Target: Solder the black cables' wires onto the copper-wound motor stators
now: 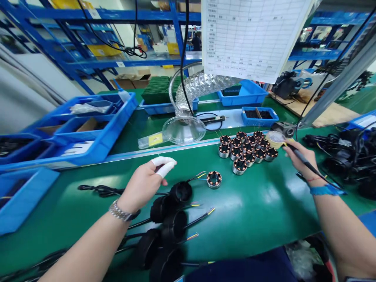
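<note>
Just ahead of the right hand (pixel 307 156), a round tin (pixel 274 143) of pale material stands beside a close group of coil rings (pixel 248 147), which spreads leftward from it. That hand is closed around a soldering iron (pixel 299 155), its front end at the tin's near edge. The left hand (pixel 143 184) is half curled, white covers on thumb and forefinger, those two tips brought close together; whether anything thin is pinched between them I cannot tell. To the right of this hand and slightly nearer the body, one coil ring (pixel 214 186) sits apart on the green bench (pixel 252 219). Coloured wire ends (pixel 201 175) from the closest of the black housings (pixel 173 225) reach right up to it, though whether any are joined is too small to make out. Judging progress from how things lie, only this ring has been paired with wires; the remaining housings, below and right of the left hand, have wire ends lying free of any ring, and the grouped rings, between the two hands and farther off, look unconnected. No joined set is clearly visible.
</note>
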A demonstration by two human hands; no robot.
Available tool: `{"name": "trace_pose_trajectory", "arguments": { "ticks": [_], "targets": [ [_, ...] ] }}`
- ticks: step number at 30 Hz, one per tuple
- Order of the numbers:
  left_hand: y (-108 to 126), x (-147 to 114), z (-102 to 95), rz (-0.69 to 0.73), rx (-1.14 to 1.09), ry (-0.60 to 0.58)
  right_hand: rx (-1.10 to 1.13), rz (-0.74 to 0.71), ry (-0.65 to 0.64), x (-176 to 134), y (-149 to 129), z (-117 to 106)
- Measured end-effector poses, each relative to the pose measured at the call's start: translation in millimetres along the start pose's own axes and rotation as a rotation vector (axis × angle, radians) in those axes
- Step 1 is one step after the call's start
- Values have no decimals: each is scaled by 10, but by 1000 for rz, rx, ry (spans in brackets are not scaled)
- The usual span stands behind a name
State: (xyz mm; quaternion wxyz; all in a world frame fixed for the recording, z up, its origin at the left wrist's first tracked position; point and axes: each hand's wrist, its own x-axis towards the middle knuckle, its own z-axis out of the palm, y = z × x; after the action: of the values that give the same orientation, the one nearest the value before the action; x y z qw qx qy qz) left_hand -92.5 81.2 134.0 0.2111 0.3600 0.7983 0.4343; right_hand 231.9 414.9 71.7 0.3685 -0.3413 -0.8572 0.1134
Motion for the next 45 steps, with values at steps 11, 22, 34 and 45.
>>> {"name": "trace_pose_trajectory", "arguments": {
  "ticks": [11, 22, 34, 45],
  "targets": [
    [-88, -36, 372, 281, 239, -202, 303, -533, -521, -568, -1760, 855],
    [-166, 117, 120, 250, 237, -317, 781, -1, -784, -285, -2079, 607],
    [134, 91, -156, 256, 311, -668, 1230, 564, -916, -160, -2332, 486],
    [-163, 209, 132, 604, 880, -136, 455, -405, -614, -433, -1965, 870]
  ]
}}
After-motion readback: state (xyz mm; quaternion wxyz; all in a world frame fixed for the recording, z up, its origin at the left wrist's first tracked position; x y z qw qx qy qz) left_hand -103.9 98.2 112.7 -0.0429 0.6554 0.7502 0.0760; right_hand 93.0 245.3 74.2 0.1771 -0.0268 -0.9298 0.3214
